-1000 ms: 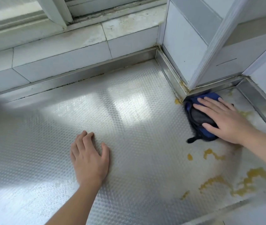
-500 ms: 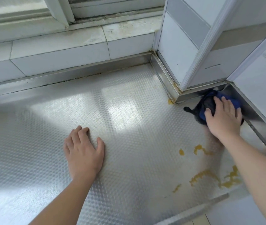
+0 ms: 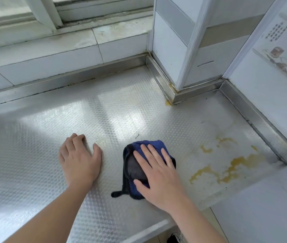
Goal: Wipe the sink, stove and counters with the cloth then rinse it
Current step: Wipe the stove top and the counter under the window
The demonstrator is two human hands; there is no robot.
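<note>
A crumpled blue and dark grey cloth [image 3: 135, 165] lies on the embossed steel counter [image 3: 34, 146] near its front edge. My right hand [image 3: 158, 174] presses flat on the cloth with straight, spread fingers. My left hand [image 3: 79, 160] rests flat on the bare counter just left of the cloth, apart from it. Yellow-brown stains [image 3: 226, 165] spread over the counter to the right of the cloth. A small yellow spot [image 3: 167, 102] sits at the foot of the pillar corner.
A tiled pillar [image 3: 183, 50] juts into the counter at the back right, with a steel upstand [image 3: 262, 120] along the walls. A tiled window ledge [image 3: 51, 50] runs along the back. The counter's front edge [image 3: 148, 228] drops off at the lower right.
My right hand has dragged the cloth from the back right corner beside the pillar down and left towards the counter's front. My left hand stays planted.
</note>
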